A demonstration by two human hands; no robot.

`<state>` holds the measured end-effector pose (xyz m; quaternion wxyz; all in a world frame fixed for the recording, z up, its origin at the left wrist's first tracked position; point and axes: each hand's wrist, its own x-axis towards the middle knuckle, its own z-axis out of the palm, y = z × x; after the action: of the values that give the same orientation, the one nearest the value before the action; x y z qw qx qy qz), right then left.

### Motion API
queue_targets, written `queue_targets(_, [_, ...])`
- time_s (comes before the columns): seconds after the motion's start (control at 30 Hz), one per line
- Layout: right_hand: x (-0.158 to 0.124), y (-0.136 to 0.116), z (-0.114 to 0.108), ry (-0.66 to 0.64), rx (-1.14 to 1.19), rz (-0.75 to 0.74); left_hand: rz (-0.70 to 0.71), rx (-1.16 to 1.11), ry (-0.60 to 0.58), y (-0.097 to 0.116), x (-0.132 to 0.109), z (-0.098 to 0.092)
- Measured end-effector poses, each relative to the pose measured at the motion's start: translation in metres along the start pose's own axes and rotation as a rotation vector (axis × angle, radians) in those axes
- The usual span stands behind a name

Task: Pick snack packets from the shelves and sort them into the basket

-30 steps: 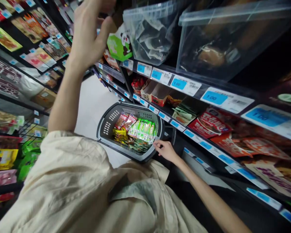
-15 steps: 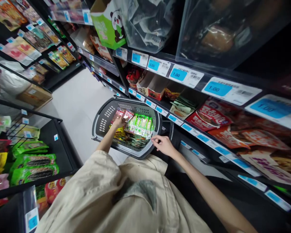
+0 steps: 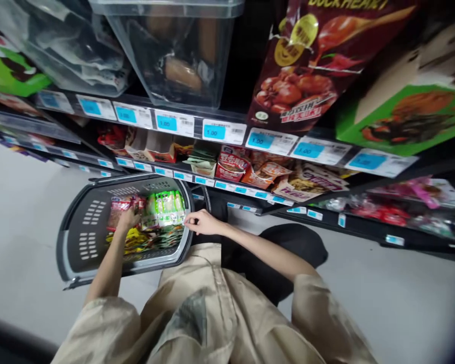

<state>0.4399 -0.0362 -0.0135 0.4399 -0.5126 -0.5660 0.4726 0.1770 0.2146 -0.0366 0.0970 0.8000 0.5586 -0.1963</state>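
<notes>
A grey plastic shopping basket (image 3: 73,215) stands tilted in front of me, with perforated walls and snack packets inside. My left hand (image 3: 128,218) reaches into it, its fingers closed on a red snack packet (image 3: 119,206); the fingertips are partly hidden. Beside that lie green-and-white packets (image 3: 167,206), with yellow packets (image 3: 136,240) and dark green packets (image 3: 169,237) nearer me. At the basket's right rim is my right hand (image 3: 202,222), thumb and fingers pinched together. Whether they grip the rim or something small, I cannot make out.
Shelves with price tags (image 3: 174,124) run across the front. They bear clear bins (image 3: 178,60), a dark red snack bag (image 3: 299,65), a green carton (image 3: 409,116) and low packets (image 3: 233,164). My bent knee (image 3: 296,253) is right of the basket, above the grey floor (image 3: 364,283).
My view has swung to the right, so the basket appears further left and more shelf shows at the right. Both hands keep nearly the same places at the basket.
</notes>
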Motion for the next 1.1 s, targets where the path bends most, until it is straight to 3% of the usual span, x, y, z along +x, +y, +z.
queue_targets(0.13, [-0.002,-0.003,0.004,0.059,0.140,0.020,0.108,-0.002,0.178,0.029,-0.041,-0.031])
queue_targets(0.27, [-0.007,-0.009,0.008,0.104,0.335,0.061,0.410,-0.077,0.409,0.101,-0.109,-0.044])
queue_targets(0.37, [-0.012,-0.011,0.009,0.163,0.292,0.026,0.668,-0.233,0.360,0.157,-0.142,-0.034])
queue_targets(0.43, [-0.015,-0.009,0.005,0.294,0.287,0.030,0.783,-0.361,0.313,0.184,-0.144,-0.025])
queue_targets(0.5, [-0.017,-0.005,-0.003,0.459,0.367,0.091,0.928,-0.520,0.245,0.197,-0.132,-0.019])
queue_targets(0.57, [-0.018,0.001,-0.014,0.558,0.455,0.158,1.057,-0.727,0.171,0.199,-0.111,-0.015])
queue_targets(0.6, [-0.019,0.003,-0.019,0.574,0.474,0.181,1.055,-0.844,0.171,0.197,-0.101,-0.013])
queue_targets(0.7, [-0.023,0.008,-0.027,0.538,0.453,0.221,0.859,-1.145,0.219,0.185,-0.078,-0.010])
queue_targets(0.77, [-0.027,0.011,-0.024,0.518,0.418,0.247,0.798,-1.258,0.062,0.178,-0.072,-0.009])
queue_targets(0.87, [-0.029,0.013,-0.016,0.512,0.369,0.286,0.848,-1.225,-0.262,0.172,-0.071,-0.009])
queue_targets(1.1, [-0.024,0.012,-0.023,0.350,0.245,0.420,0.820,-1.121,-0.397,0.168,-0.069,-0.009])
